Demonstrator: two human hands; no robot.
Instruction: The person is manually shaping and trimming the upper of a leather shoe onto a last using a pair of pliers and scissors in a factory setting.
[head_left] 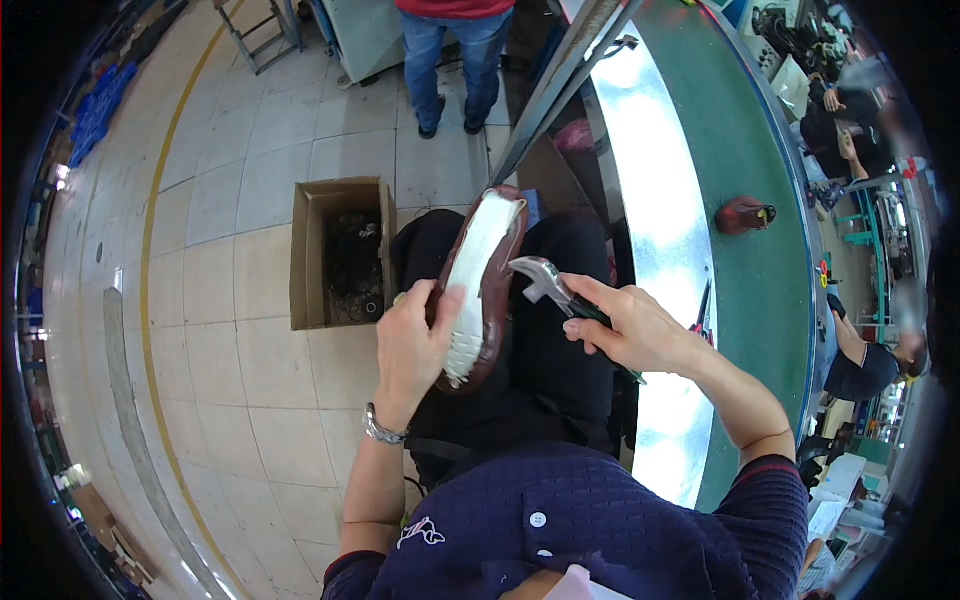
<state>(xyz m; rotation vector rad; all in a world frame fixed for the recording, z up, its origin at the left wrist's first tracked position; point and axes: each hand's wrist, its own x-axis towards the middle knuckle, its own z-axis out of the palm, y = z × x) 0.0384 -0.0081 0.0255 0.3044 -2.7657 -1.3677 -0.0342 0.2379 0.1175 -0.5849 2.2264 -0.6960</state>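
Note:
A brown leather shoe upper (507, 235) stands over my lap with its sole side turned up, showing a long white insole (482, 245). Frayed, notched edges show at the insole's lower end. My left hand (415, 335) grips the shoe's lower left side, thumb lying on the insole. In my right hand (625, 325) is a hammer (540, 272) with a curved metal head and a dark handle with a green end. The head is close to the shoe's right edge; whether it touches I cannot tell.
A cardboard box (300, 255) with dark scraps stands on the tiled floor at left. To my right runs a metal-edged bench with a green belt (735, 330), bearing another brown shoe (742, 215). A metal post (560, 95) slants ahead. People are nearby, ahead and right.

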